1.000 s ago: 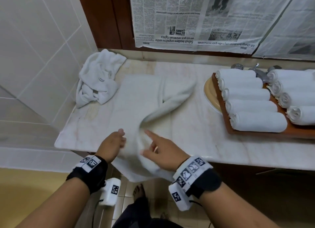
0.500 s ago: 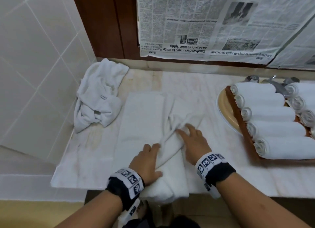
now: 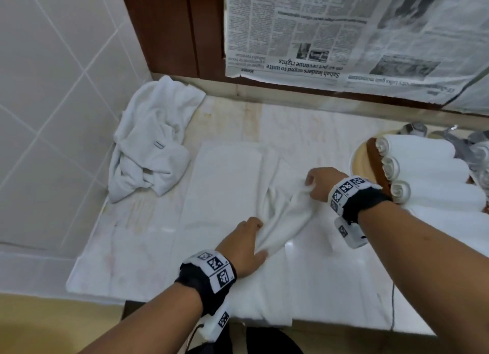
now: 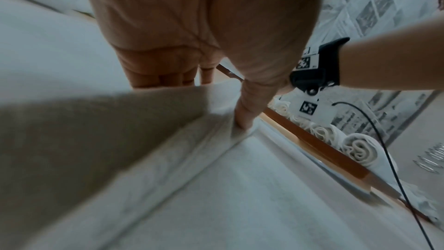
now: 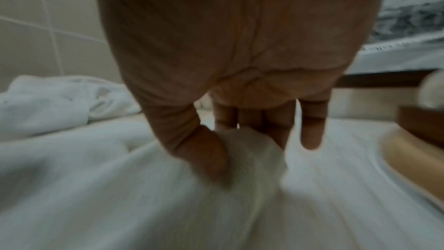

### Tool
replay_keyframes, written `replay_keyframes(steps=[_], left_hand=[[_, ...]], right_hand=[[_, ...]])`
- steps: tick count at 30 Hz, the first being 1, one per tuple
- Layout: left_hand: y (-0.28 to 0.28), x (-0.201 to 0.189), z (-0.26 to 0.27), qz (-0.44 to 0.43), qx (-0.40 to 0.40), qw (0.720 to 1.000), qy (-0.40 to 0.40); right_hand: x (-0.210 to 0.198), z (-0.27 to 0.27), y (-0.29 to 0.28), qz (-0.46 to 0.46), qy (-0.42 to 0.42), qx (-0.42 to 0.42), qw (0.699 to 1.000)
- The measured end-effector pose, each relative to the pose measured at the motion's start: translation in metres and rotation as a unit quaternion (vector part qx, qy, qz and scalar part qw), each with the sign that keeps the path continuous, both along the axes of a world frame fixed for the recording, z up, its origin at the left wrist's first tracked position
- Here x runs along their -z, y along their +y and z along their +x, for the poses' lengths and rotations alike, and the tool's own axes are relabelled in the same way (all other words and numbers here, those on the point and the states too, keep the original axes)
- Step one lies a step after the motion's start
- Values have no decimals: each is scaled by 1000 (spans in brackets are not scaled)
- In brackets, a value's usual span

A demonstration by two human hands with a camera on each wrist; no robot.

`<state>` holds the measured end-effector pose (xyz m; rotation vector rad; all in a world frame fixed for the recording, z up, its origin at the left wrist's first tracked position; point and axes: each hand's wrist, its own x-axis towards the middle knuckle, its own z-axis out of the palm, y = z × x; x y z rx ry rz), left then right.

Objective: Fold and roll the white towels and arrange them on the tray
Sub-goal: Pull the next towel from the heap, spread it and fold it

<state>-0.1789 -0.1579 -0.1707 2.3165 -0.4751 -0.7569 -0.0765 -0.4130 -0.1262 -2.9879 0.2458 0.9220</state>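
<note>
A white towel (image 3: 227, 192) lies spread on the marble counter, its right half bunched into a twisted band (image 3: 284, 218). My left hand (image 3: 244, 244) grips the near end of that band, thumb pressed on the cloth (image 4: 242, 119). The far end is pinched between thumb and fingers of my right hand (image 3: 318, 184), as the blurred right wrist view shows (image 5: 250, 151). At the right stands a wooden tray (image 3: 373, 152) with several rolled white towels (image 3: 423, 165).
A crumpled white towel (image 3: 153, 144) lies in the back left corner against the tiled wall. Newspaper (image 3: 344, 30) covers the window behind. A tap (image 3: 449, 135) and a basin rim (image 3: 356, 163) sit by the tray. The counter's front edge (image 3: 344, 324) is close to me.
Both hands went from lying on the bunched towel to gripping it. The right hand moved right and back, drawing the band out; the view shifted closer.
</note>
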Motion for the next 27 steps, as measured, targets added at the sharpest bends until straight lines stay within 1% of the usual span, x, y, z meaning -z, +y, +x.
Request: replay_keyframes(steps=[1, 2, 3, 4, 5, 6, 7, 8, 9, 10, 11, 12, 13, 14, 15, 16, 17, 19, 22, 24, 26, 27], left_hand=[[3, 1, 1, -12, -9, 1000, 12], [7, 2, 2, -23, -26, 999, 24], [11, 1, 5, -36, -51, 997, 36], [14, -3, 7, -56, -84, 994, 47], [19, -6, 11, -83, -123, 987, 56], [23, -9, 15, -113, -166, 977, 70], [28, -14, 18, -146, -211, 962, 90], [33, -18, 22, -187, -261, 940, 114], [40, -18, 26, -229, -307, 913, 138], [45, -16, 31, -267, -345, 885, 164], [50, -12, 36, -279, -370, 868, 179], [55, -6, 41, -258, -380, 872, 170], [60, -1, 47, -200, -371, 896, 143], [65, 4, 51, -134, -355, 918, 112], [68, 8, 56, -74, -345, 932, 87], [68, 8, 60, -47, -340, 937, 68], [69, 9, 65, -46, -339, 938, 64], [68, 9, 79, -56, -345, 934, 77], [60, 6, 106, -94, -377, 917, 91], [54, 3, 129, -108, -408, 903, 80], [49, 1, 153, -96, -417, 902, 54], [48, 1, 165, -85, -411, 907, 40]], right_hand=[[-12, 10, 4, -15, 25, -40, 999], [-26, 21, 10, -22, 28, -76, 996], [-42, 32, 18, -7, 5, -97, 995], [-57, 45, 26, 47, -45, -96, 993], [-72, 56, 38, 127, -106, -82, 983], [-84, 68, 52, 222, -165, -71, 958], [-91, 79, 69, 314, -207, -59, 925], [-94, 88, 86, 389, -224, -58, 891], [-91, 96, 101, 418, -226, -65, 878], [-80, 104, 114, 402, -219, -83, 885], [-65, 109, 124, 352, -196, -96, 910], [-45, 114, 129, 287, -164, -103, 938], [-25, 116, 130, 219, -122, -103, 963], [-4, 117, 128, 170, -84, -97, 977], [11, 114, 124, 137, -60, -89, 985], [25, 112, 119, 117, -54, -85, 988], [34, 109, 115, 107, -59, -83, 989], [44, 106, 107, 118, -82, -81, 986], [50, 105, 97, 149, -97, -76, 981], [52, 103, 92, 149, -99, -64, 982], [53, 101, 88, 153, -106, -52, 981], [53, 101, 86, 158, -103, -45, 981]])
